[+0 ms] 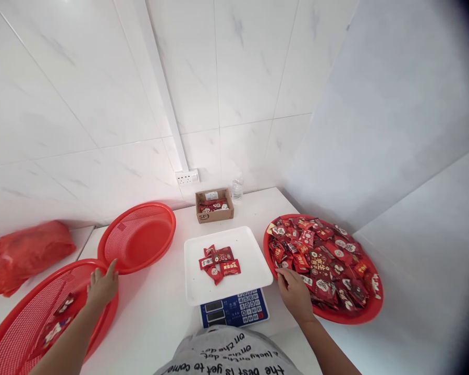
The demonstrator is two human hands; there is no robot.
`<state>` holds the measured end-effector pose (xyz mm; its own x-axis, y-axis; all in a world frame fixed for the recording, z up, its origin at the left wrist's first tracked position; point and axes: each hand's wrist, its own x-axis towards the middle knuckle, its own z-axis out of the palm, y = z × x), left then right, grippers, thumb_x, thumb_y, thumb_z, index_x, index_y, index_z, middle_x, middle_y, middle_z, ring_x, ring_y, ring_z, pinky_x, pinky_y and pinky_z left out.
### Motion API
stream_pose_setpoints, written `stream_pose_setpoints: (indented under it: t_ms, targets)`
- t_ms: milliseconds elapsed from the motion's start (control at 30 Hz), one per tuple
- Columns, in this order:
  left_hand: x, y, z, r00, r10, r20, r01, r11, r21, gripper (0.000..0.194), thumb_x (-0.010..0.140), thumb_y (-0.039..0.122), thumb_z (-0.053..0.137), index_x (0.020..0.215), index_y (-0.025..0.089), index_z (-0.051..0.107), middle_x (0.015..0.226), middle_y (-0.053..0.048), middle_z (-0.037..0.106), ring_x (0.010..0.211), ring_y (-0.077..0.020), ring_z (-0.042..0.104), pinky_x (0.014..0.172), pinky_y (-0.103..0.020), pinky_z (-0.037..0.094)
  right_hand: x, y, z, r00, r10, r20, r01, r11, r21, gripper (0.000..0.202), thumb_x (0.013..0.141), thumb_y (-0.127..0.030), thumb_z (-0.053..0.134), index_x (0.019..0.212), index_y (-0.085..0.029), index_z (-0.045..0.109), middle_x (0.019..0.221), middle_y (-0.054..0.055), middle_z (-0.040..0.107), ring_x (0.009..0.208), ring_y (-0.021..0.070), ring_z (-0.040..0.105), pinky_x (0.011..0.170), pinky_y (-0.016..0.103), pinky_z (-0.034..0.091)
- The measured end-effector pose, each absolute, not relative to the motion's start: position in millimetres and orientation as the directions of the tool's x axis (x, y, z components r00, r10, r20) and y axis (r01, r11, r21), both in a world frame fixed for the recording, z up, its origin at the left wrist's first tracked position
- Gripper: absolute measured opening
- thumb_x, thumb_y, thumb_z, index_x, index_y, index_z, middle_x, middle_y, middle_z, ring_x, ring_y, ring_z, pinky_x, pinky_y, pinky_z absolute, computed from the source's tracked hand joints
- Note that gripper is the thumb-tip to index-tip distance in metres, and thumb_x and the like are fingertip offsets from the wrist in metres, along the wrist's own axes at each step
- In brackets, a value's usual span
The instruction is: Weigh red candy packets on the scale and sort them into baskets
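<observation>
My left hand (102, 287) is over the inner rim of a large red plastic basket (21, 307) at the lower left, its fingers and thumb spread and nothing visible in them. Some wrapped snack packets (57, 329) lie inside that basket. On the right, my right hand (296, 295) has its fingers curled at the near left rim of a red basket (369, 315) heaped with small red snack packets (324, 260). Between my hands, several red packets (219, 263) sit in a pile on the white tray (254, 250) of a digital scale (234, 308) with a blue keypad.
Another red basket (143, 242) stands at the back left. A small cardboard box (214, 214) with red packets and a clear plastic cup (237, 189) are near the tiled wall. A red plastic bag (37, 252) lies far left. A wall socket (187, 177) is above the table.
</observation>
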<state>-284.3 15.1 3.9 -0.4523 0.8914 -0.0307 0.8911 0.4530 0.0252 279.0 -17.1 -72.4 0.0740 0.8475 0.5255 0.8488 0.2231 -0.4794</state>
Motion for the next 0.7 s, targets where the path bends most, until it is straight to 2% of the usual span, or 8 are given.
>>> stream_pose_setpoints:
  t_ms: [67, 100, 167, 233, 400, 533, 700]
  targets:
    - [-266.3, 14.9, 1.8, -0.388, 0.921, -0.036, 0.922, 0.387, -0.033, 0.05, 0.086, 0.023, 0.032, 0.134, 0.015, 0.039, 0.139, -0.021, 0.037, 0.132, -0.0362, 0.026, 0.098, -0.055, 0.029, 278.8, -16.9, -72.1, 0.075, 0.846, 0.528, 0.849, 0.224, -0.479, 0.031, 0.089, -0.034, 0.037, 0.091, -0.018, 0.064, 0.089, 0.011, 0.066, 0.085, 0.0216, 0.06, 0.079, 0.038, 0.048]
    - [-256.0, 15.2, 0.2, -0.332, 0.941, -0.06, 0.943, 0.329, -0.056, 0.049, 0.086, 0.021, 0.032, 0.133, 0.015, 0.041, 0.139, -0.019, 0.038, 0.133, -0.0334, 0.024, 0.102, -0.054, 0.025, 278.8, -16.9, -71.8, 0.075, 0.847, 0.527, 0.848, 0.224, -0.481, 0.032, 0.089, -0.034, 0.036, 0.091, -0.018, 0.064, 0.089, 0.011, 0.066, 0.085, 0.0217, 0.06, 0.079, 0.038, 0.048]
    - [-235.9, 16.7, -2.9, -0.231, 0.965, -0.12, 0.972, 0.225, -0.062, 0.046, 0.086, 0.021, 0.031, 0.13, 0.014, 0.045, 0.136, -0.015, 0.045, 0.133, -0.0292, 0.027, 0.105, -0.052, 0.02, 279.0, -16.8, -71.1, 0.074, 0.848, 0.524, 0.845, 0.226, -0.485, 0.033, 0.09, -0.035, 0.036, 0.091, -0.017, 0.064, 0.089, 0.011, 0.066, 0.084, 0.0217, 0.06, 0.078, 0.038, 0.048]
    - [-219.6, 19.4, -4.6, -0.201, 0.969, -0.147, 0.98, 0.199, -0.03, 0.045, 0.087, 0.023, 0.03, 0.128, 0.014, 0.048, 0.131, -0.014, 0.051, 0.129, -0.028, 0.034, 0.105, -0.053, 0.019, 279.3, -16.7, -70.8, 0.071, 0.851, 0.52, 0.843, 0.228, -0.488, 0.034, 0.09, -0.035, 0.035, 0.091, -0.018, 0.064, 0.089, 0.011, 0.066, 0.084, 0.0218, 0.06, 0.078, 0.038, 0.048]
    - [-195.3, 32.5, -2.4, -0.14, 0.972, -0.189, 0.979, 0.165, 0.124, 0.045, 0.089, 0.025, 0.028, 0.127, 0.012, 0.047, 0.125, -0.014, 0.056, 0.114, -0.0261, 0.051, 0.103, -0.045, 0.028, 280.0, -16.2, -72.6, 0.069, 0.849, 0.523, 0.843, 0.231, -0.485, 0.035, 0.09, -0.037, 0.035, 0.091, -0.018, 0.064, 0.088, 0.011, 0.066, 0.085, 0.022, 0.06, 0.079, 0.038, 0.048]
    - [-173.9, 45.5, -6.0, -0.09, 0.978, -0.187, 0.972, 0.127, 0.199, 0.046, 0.091, 0.027, 0.026, 0.129, 0.009, 0.045, 0.125, -0.013, 0.055, 0.112, -0.0237, 0.053, 0.093, -0.036, 0.04, 280.2, -15.9, -74.8, 0.058, 0.841, 0.538, 0.842, 0.248, -0.479, 0.034, 0.09, -0.037, 0.035, 0.091, -0.018, 0.064, 0.089, 0.011, 0.066, 0.085, 0.022, 0.06, 0.079, 0.038, 0.048]
    - [-148.9, 60.0, -12.3, -0.068, 0.982, -0.177, 0.963, 0.111, 0.245, 0.048, 0.092, 0.031, 0.026, 0.13, 0.009, 0.043, 0.124, -0.014, 0.055, 0.108, -0.0253, 0.055, 0.086, -0.035, 0.044, 280.2, -16.3, -74.4, 0.061, 0.84, 0.539, 0.847, 0.242, -0.473, 0.035, 0.09, -0.038, 0.035, 0.09, -0.018, 0.064, 0.089, 0.011, 0.066, 0.085, 0.0223, 0.06, 0.078, 0.038, 0.048]
